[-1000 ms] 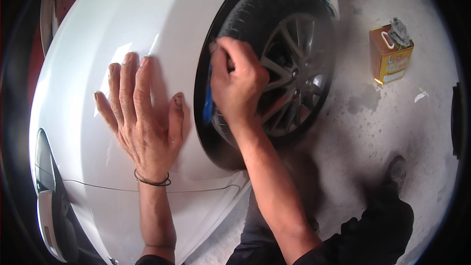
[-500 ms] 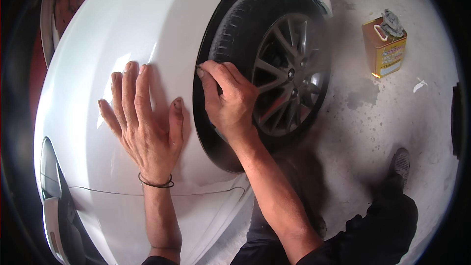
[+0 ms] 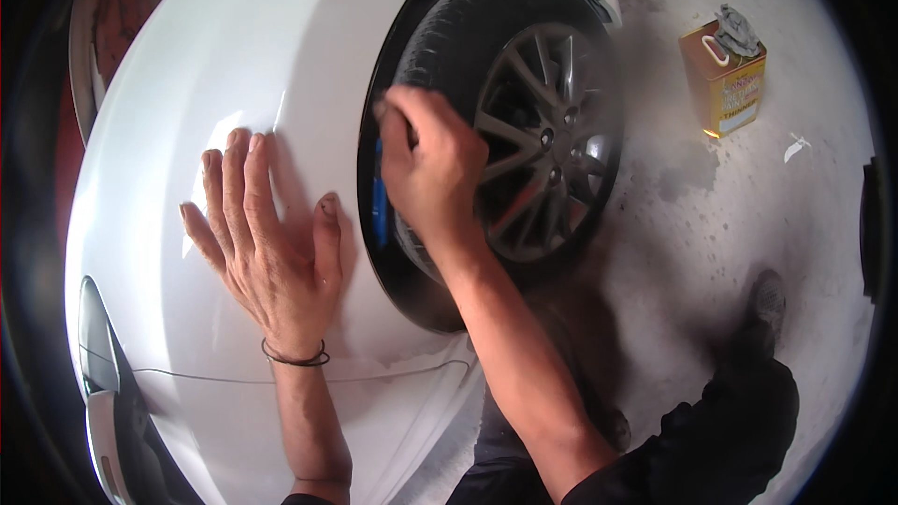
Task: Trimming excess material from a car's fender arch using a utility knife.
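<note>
The white car fender (image 3: 309, 65) curves round a black tyre with a dark spoked wheel (image 3: 547, 136). My left hand (image 3: 271, 248) lies flat on the fender with its fingers spread and a thin dark band at the wrist. At the edge of the wheel arch (image 3: 393, 290), my right hand (image 3: 435, 154) is closed in a pinch, its fingertips smeared by motion. A thin blue strip (image 3: 379, 201) shows just below those fingertips, inside the arch edge, and appears to hang from them. Its upper end is hidden by the hand.
A brown and yellow metal can (image 3: 734, 93) stands on the grey concrete floor to the right, with a crumpled grey cloth (image 3: 737, 30) on top. A small white scrap (image 3: 796, 146) lies near it. The car's side mirror (image 3: 108, 444) juts out at lower left.
My right hand has risen slightly along the arch edge, and the blue strip has come into sight beneath it. My left hand stays on the fender. The whole view has shifted a little.
</note>
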A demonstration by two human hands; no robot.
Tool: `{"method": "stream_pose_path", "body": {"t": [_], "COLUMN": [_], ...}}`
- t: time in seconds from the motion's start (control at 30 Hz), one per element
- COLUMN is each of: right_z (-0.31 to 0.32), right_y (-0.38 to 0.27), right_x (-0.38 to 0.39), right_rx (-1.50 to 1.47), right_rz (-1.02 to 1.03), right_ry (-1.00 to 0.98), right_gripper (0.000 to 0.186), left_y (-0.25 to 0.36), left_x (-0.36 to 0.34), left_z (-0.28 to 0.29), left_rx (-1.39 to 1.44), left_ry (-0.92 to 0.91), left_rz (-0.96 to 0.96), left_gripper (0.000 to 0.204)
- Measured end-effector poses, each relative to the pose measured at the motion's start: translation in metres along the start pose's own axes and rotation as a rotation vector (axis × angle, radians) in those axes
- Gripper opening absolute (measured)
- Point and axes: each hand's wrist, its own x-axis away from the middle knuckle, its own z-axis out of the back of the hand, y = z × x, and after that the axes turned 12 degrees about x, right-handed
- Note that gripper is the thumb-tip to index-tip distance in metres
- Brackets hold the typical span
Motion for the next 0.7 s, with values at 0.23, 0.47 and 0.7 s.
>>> {"method": "stream_pose_path", "body": {"t": [0.23,0.47,0.7], "right_z": [0.005,0.009,0.003], "right_y": [-0.006,-0.019,-0.019], "right_x": [0.022,0.024,0.022], "right_rx": [-0.133,-0.136,-0.126], "right_rz": [-0.133,-0.181,-0.192], "right_ry": [-0.006,-0.065,-0.060], "right_gripper": [0.008,0.007,0.007], "left_y": [0.003,0.004,0.004], "left_x": [0.000,-0.003,-0.003], "left_z": [0.001,0.003,0.002], "left_rx": [-0.047,-0.018,0.010], "left_ry": [-0.040,-0.031,-0.014], "left_rz": [0.009,0.018,0.011], "left_gripper": [0.078,0.079,0.080]}}
